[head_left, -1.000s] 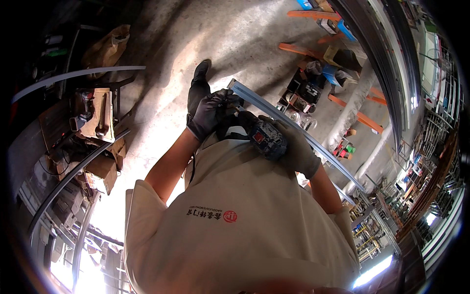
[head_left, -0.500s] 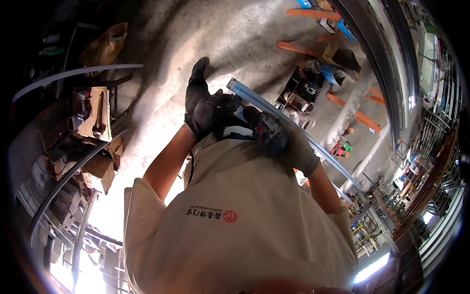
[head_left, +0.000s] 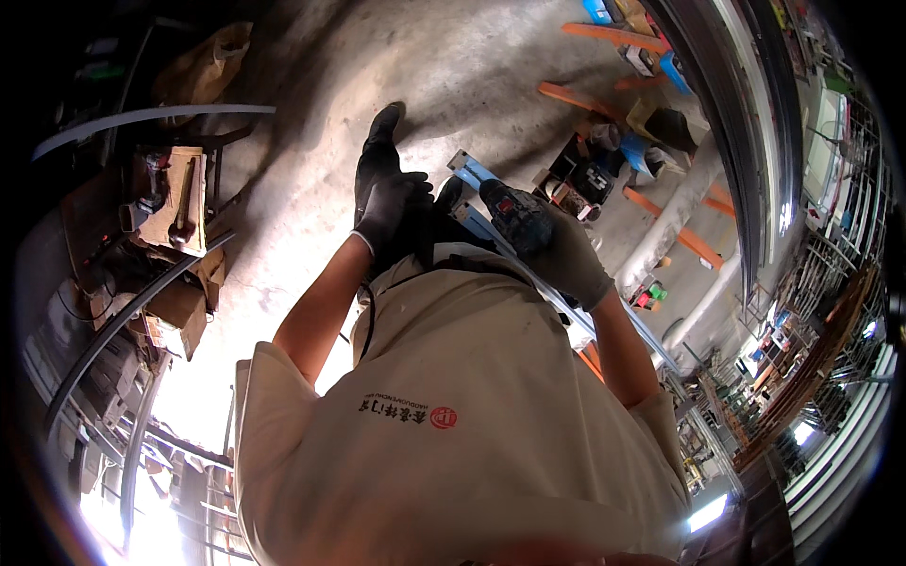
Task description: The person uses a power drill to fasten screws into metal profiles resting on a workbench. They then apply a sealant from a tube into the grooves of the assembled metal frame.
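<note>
My right hand (head_left: 576, 259), in a grey work glove, grips a dark cordless drill (head_left: 514, 217) whose front end points up and left. Beneath the drill runs a long blue-filmed metal profile (head_left: 479, 174), slanting from above centre down to the right. A second blue-faced length (head_left: 475, 223) shows just below it, partly covered by the drill and my shirt. My left hand (head_left: 387, 209), in a dark glove, is to the left of the profiles in front of my dark trouser leg. Its fingers are curled together; anything inside them is hidden.
At left, a hammer (head_left: 183, 200) and another power tool (head_left: 154, 179) lie on a cluttered stand. Orange supports (head_left: 576, 98), bins and a tool box (head_left: 595, 179) stand on the floor at right. Long dark profiles (head_left: 727, 113) rise beyond them.
My left hand has drawn back from the profile end, its fingers now curled. The drill has moved slightly right and up, showing more of the profiles.
</note>
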The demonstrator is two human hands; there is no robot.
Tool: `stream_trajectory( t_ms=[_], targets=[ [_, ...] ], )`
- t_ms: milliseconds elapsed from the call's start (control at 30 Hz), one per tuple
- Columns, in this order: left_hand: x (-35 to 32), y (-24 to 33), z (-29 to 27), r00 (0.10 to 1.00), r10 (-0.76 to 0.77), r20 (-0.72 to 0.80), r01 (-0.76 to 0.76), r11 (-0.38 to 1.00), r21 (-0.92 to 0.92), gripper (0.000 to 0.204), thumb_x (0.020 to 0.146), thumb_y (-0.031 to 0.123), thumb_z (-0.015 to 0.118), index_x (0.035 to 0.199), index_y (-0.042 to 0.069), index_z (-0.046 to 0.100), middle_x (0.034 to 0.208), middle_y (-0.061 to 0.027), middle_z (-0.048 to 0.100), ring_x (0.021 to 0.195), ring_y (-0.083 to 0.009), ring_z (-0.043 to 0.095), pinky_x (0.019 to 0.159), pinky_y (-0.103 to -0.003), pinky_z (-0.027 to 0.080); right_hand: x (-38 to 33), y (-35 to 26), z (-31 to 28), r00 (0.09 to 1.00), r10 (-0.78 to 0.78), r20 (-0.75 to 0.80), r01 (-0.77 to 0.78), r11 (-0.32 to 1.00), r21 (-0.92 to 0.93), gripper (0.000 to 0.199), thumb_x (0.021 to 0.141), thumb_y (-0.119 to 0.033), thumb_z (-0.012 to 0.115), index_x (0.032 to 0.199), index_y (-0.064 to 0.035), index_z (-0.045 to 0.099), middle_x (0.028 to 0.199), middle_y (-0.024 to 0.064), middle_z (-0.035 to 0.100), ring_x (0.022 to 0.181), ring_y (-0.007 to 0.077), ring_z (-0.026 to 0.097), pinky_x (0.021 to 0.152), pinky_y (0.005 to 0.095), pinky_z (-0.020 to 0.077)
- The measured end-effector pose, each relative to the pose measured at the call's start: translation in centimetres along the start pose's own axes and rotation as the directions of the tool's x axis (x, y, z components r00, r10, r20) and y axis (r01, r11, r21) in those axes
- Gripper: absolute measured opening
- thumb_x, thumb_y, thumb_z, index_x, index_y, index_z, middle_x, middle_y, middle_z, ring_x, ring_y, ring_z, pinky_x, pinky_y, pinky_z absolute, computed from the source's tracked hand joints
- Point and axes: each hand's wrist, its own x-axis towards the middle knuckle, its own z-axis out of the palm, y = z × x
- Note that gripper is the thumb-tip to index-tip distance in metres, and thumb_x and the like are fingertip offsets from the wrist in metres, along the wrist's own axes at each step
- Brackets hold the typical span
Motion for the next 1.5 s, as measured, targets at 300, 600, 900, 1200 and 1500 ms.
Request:
stream_trajectory(
  t_ms=[300,600,900,1200,1500],
  targets=[
    [0.9,-0.4,-0.5,1.0,0.002,0.014,-0.006,0.962,0.273,0.029,0.103,0.016,0.052,0.114,-0.004,0.07,0.091,-0.0115,0.073,0.079,-0.0174,0.068,0.072,-0.029,0.054,1.5,-2.0,0.0,1.0,-0.003,0.019,0.005,0.996,-0.094,0.044,0.082,-0.015,0.075,0.121,-0.0023,0.062,0.109,0.0213,0.072,0.105,0.0349,0.07,0.087,0.0399,0.0557],
    [-2.5,1.9,2.6,0.995,-0.029,0.099,0.011,0.984,0.176,0.031,0.103,0.011,0.049,0.126,-0.006,0.062,0.096,-0.0119,0.068,0.08,-0.0201,0.068,0.079,-0.032,0.057,-0.9,-3.7,-1.3,0.995,0.099,0.023,-0.098,0.994,-0.039,0.048,0.082,-0.013,0.075,0.126,-0.0013,0.061,0.112,0.0192,0.072,0.104,0.0284,0.07,0.09,0.0372,0.054],
    [-8.8,4.8,9.7,0.967,0.025,0.255,-0.038,0.998,0.049,0.034,0.101,0.005,0.052,0.132,-0.007,0.053,0.116,-0.0161,0.066,0.104,-0.0281,0.069,0.092,-0.038,0.058,-10.6,1.2,-2.9,0.995,-0.091,-0.036,0.094,0.991,0.098,0.061,0.078,-0.007,0.081,0.135,0.0004,0.058,0.123,0.0121,0.069,0.109,0.0168,0.064,0.098,0.0322,0.0498],
    [-9.6,-0.1,12.2,0.958,0.059,0.28,-0.07,0.997,0.028,0.029,0.105,0.032,0.055,0.113,0.006,0.062,0.088,-0.0027,0.066,0.078,-0.0136,0.062,0.066,-0.027,0.049,-17.9,5.6,-2.7,0.992,-0.12,-0.051,0.13,0.908,0.399,0.068,0.076,-0.004,0.083,0.138,0.0018,0.055,0.126,0.0103,0.066,0.112,0.0154,0.063,0.1,0.0311,0.0491],
    [-13.3,-8.0,14.7,0.971,0.146,0.192,-0.137,0.989,-0.062,0.03,0.107,0.031,0.05,0.105,0.004,0.064,0.07,0.0,0.06,0.056,-0.009,0.054,0.049,-0.02,0.041,-22.2,10.3,-2.8,0.983,-0.178,-0.034,0.177,0.906,0.385,0.076,0.073,-0.007,0.084,0.142,0.0011,0.052,0.13,0.0131,0.065,0.118,0.018,0.062,0.103,0.0326,0.0477]
  ],
)
